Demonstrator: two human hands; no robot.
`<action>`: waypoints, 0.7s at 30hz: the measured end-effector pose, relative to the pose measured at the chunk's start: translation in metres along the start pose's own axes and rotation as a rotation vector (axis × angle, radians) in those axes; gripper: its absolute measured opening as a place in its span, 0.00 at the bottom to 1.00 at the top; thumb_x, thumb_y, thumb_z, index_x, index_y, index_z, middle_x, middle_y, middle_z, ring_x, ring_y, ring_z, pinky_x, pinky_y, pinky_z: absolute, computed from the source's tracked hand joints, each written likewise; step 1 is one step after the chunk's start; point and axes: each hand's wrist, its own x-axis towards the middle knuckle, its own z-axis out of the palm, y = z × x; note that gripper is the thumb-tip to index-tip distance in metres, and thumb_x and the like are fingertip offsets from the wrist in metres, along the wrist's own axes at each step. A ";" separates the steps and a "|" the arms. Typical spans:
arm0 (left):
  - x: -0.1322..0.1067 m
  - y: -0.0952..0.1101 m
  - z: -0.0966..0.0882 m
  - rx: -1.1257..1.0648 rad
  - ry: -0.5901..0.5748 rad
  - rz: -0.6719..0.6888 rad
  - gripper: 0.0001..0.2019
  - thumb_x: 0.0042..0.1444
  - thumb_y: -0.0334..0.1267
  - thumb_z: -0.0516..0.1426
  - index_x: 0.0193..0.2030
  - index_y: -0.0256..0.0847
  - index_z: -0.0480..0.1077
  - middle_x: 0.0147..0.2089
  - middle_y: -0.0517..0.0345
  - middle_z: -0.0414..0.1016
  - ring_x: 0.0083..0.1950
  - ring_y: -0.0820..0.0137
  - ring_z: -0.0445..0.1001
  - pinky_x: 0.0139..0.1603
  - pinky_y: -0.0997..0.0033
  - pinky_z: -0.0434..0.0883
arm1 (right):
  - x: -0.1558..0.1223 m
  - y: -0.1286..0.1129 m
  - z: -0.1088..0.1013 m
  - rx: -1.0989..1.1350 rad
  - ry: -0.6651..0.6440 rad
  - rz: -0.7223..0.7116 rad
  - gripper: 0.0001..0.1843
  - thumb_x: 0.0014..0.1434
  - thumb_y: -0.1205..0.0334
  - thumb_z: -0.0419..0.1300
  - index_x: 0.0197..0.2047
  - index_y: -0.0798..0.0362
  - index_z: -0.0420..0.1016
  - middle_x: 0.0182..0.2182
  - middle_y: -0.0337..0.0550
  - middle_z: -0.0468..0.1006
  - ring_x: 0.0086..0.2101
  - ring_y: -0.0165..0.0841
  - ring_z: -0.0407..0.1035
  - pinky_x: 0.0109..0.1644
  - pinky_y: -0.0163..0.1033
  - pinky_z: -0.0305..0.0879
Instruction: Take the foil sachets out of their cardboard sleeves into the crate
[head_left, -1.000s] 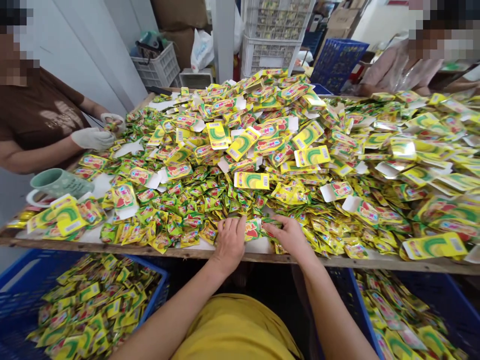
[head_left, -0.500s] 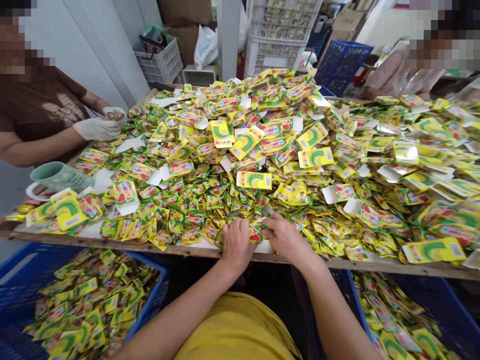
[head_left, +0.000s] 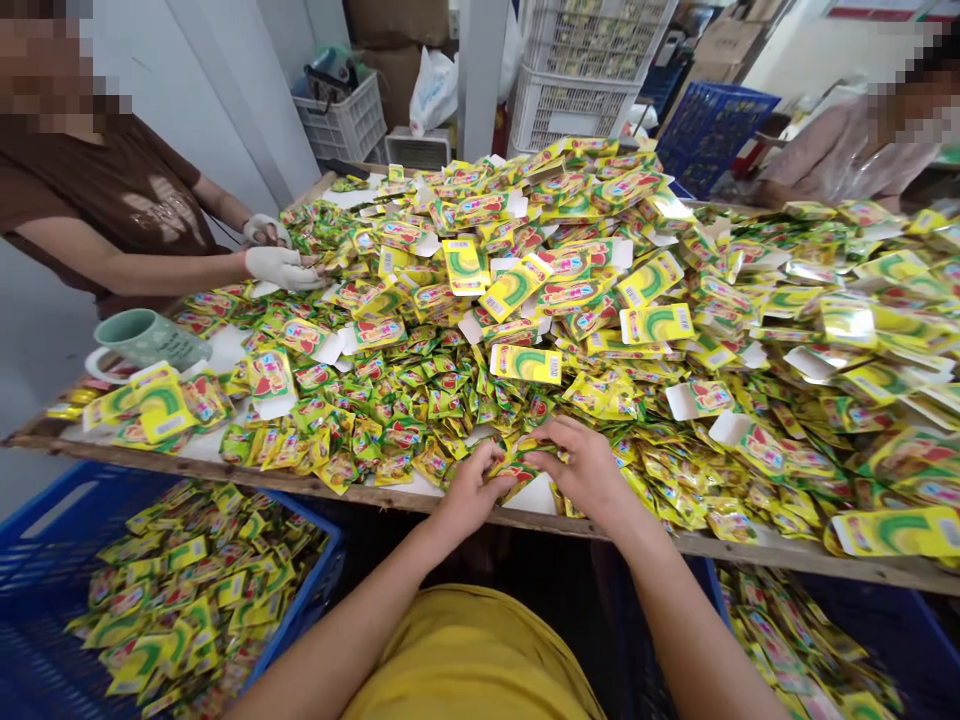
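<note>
At the near edge of the table, my left hand (head_left: 472,488) is closed around a small printed carton (head_left: 516,474), green and yellow with red fruit on it. Opposite, my right hand (head_left: 581,466) has its thumb and fingers pinched at the carton's upper end. A bit of yellow sachet (head_left: 529,444) shows between those fingertips; most of it is hidden. Loose shiny sachets (head_left: 420,400) lie just beyond my hands. Behind them rises a heap of printed cartons (head_left: 525,364), several with white end flaps standing out.
Below the table edge (head_left: 360,495) stand a blue crate (head_left: 300,590) at left and another blue crate (head_left: 926,650) at right, both holding cartons. A green mug (head_left: 142,338) is at the left. A co-worker's gloved hand (head_left: 281,267) works across the left side; another person sits far right.
The view has shifted slightly left. My left hand has turned, its thumb now on the carton's near side. The co-worker's gloved hands have reached farther over the pile.
</note>
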 end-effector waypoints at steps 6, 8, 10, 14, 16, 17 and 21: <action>-0.004 0.001 0.002 -0.217 -0.009 -0.015 0.08 0.56 0.40 0.56 0.37 0.40 0.62 0.30 0.64 0.66 0.32 0.73 0.65 0.34 0.75 0.60 | -0.001 -0.022 0.005 -0.308 -0.029 0.059 0.08 0.54 0.73 0.57 0.34 0.53 0.74 0.34 0.44 0.70 0.34 0.35 0.68 0.36 0.36 0.59; -0.006 0.001 0.003 -0.217 0.014 -0.021 0.08 0.57 0.40 0.56 0.36 0.40 0.62 0.28 0.65 0.64 0.31 0.73 0.63 0.33 0.76 0.59 | 0.000 -0.026 0.005 -0.351 -0.036 0.073 0.08 0.53 0.73 0.56 0.34 0.53 0.73 0.34 0.44 0.70 0.34 0.35 0.67 0.35 0.36 0.58; -0.007 0.002 0.003 -0.206 0.034 -0.016 0.07 0.57 0.39 0.55 0.35 0.40 0.63 0.27 0.66 0.62 0.30 0.74 0.61 0.32 0.76 0.58 | 0.001 -0.027 0.005 -0.370 -0.040 0.094 0.07 0.53 0.73 0.56 0.34 0.53 0.73 0.35 0.44 0.70 0.34 0.34 0.67 0.34 0.36 0.57; -0.007 0.009 0.000 -0.138 0.026 0.008 0.06 0.57 0.39 0.55 0.38 0.39 0.66 0.28 0.66 0.61 0.30 0.74 0.60 0.33 0.75 0.57 | 0.004 -0.030 0.008 -0.396 -0.109 0.101 0.06 0.53 0.70 0.59 0.34 0.51 0.72 0.36 0.42 0.71 0.32 0.34 0.68 0.31 0.36 0.55; -0.007 0.012 -0.002 -0.099 0.005 0.024 0.08 0.57 0.40 0.54 0.41 0.38 0.67 0.30 0.64 0.63 0.32 0.72 0.60 0.35 0.74 0.58 | 0.006 -0.034 0.011 -0.426 -0.120 0.116 0.05 0.52 0.69 0.60 0.34 0.52 0.72 0.35 0.42 0.72 0.32 0.34 0.68 0.31 0.37 0.55; -0.006 0.012 -0.002 -0.088 0.000 0.036 0.09 0.57 0.40 0.55 0.42 0.38 0.68 0.31 0.63 0.64 0.33 0.72 0.61 0.36 0.74 0.58 | 0.008 -0.036 0.013 -0.448 -0.112 0.124 0.05 0.51 0.70 0.61 0.34 0.52 0.71 0.35 0.43 0.73 0.33 0.35 0.69 0.31 0.37 0.55; -0.007 0.007 -0.001 -0.113 0.013 0.041 0.10 0.57 0.41 0.55 0.43 0.38 0.68 0.32 0.62 0.65 0.34 0.71 0.62 0.37 0.74 0.60 | 0.014 -0.032 0.013 -0.345 -0.117 0.091 0.07 0.49 0.73 0.62 0.32 0.53 0.72 0.33 0.44 0.74 0.36 0.37 0.70 0.34 0.37 0.60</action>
